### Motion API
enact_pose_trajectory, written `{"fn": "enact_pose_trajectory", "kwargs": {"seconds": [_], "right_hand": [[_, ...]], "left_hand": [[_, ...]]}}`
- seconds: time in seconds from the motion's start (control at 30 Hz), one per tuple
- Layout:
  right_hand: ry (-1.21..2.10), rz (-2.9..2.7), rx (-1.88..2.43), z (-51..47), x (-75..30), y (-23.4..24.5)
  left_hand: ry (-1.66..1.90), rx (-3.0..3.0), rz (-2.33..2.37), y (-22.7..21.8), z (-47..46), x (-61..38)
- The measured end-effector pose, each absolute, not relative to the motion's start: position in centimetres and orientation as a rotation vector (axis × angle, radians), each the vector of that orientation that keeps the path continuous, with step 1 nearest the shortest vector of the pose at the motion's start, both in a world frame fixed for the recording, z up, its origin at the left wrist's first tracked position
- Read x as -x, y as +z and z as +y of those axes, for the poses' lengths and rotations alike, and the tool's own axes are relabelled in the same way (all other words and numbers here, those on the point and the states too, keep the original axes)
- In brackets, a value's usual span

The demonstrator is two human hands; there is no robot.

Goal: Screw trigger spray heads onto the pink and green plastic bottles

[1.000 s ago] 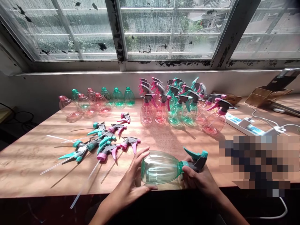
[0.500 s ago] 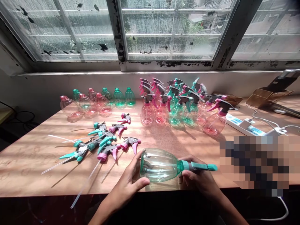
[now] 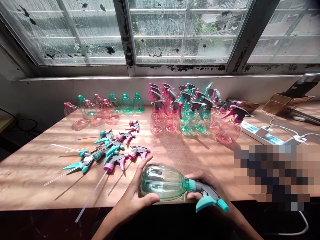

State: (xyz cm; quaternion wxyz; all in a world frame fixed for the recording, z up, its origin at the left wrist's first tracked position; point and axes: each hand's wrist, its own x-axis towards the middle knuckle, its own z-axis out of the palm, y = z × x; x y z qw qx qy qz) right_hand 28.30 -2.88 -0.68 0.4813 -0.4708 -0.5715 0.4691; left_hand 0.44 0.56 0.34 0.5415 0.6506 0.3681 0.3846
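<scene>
A clear green spray bottle (image 3: pixel 163 181) lies sideways between my hands, over the table's front edge. Its teal and grey trigger head (image 3: pixel 210 195) sits on the neck and points right, with the teal lever toward me. My left hand (image 3: pixel 138 191) cups the bottle's base, thumb below and fingers behind. At the neck, my right hand (image 3: pixel 200 181) closes around the teal collar, its fingers partly hidden behind the head. A straw shows inside the bottle. Left of my hands lie several loose trigger heads (image 3: pixel 112 163) in pink and teal, with straws attached.
Bottles without heads (image 3: pixel 127 106) stand at the back left. Pink and green bottles with heads (image 3: pixel 171 121) stand grouped at the back centre. To the right are a power strip (image 3: pixel 262 133) with cables, a brown holder (image 3: pixel 282 103) and a blurred patch.
The spray bottle has shifted slightly left and down, and its trigger head has turned so the lever faces me. My right hand has moved left along with the neck.
</scene>
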Motion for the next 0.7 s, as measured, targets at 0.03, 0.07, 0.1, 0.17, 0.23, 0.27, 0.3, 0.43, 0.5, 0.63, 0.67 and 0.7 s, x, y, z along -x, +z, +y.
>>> {"fn": "enact_pose_trajectory", "kwargs": {"seconds": [0.03,0.07,0.1,0.17,0.23,0.27,0.3,0.43,0.5,0.63,0.67,0.7], "right_hand": [[1.141,-1.406,1.138,-3.0,-28.2,-0.7],[1.152,-1.413,1.131,-3.0,-28.2,-0.7],[1.179,-1.41,1.126,-3.1,-28.1,-0.8],[1.299,-1.347,1.111,-3.1,-28.1,-1.0],[1.463,-1.205,1.066,-3.2,-27.9,-1.0],[1.526,-1.13,1.038,-3.2,-27.7,-0.9],[1.565,-1.065,1.014,-3.2,-27.5,-0.8],[1.552,-0.994,1.049,-3.2,-27.1,-0.4],[1.471,-1.03,1.121,-3.1,-27.4,-0.1],[1.069,-1.112,1.236,-2.6,-30.1,1.4],[0.906,-1.122,1.302,-2.3,-31.2,2.1],[0.746,-1.142,1.343,-1.8,-32.5,3.1]], "left_hand": [[0.918,-1.535,0.859,0.3,0.6,-0.4],[0.92,-1.521,0.835,0.3,0.5,-0.5],[0.923,-1.512,0.813,0.3,0.5,-0.5],[0.954,-1.542,0.798,0.1,0.4,-0.5],[1.008,-1.638,0.78,-0.2,0.5,-0.7],[1.045,-1.697,0.751,-0.4,0.5,-0.8],[1.085,-1.754,0.712,-0.6,0.6,-0.9],[1.168,-1.904,0.599,-0.9,0.8,-1.3],[1.1,-1.942,0.618,-0.9,0.6,-1.3],[0.853,-1.994,0.797,-0.2,-0.1,-1.2],[0.809,-2.001,0.835,0.0,-0.2,-1.2],[0.778,-2.007,0.861,0.1,-0.4,-1.2]]}}
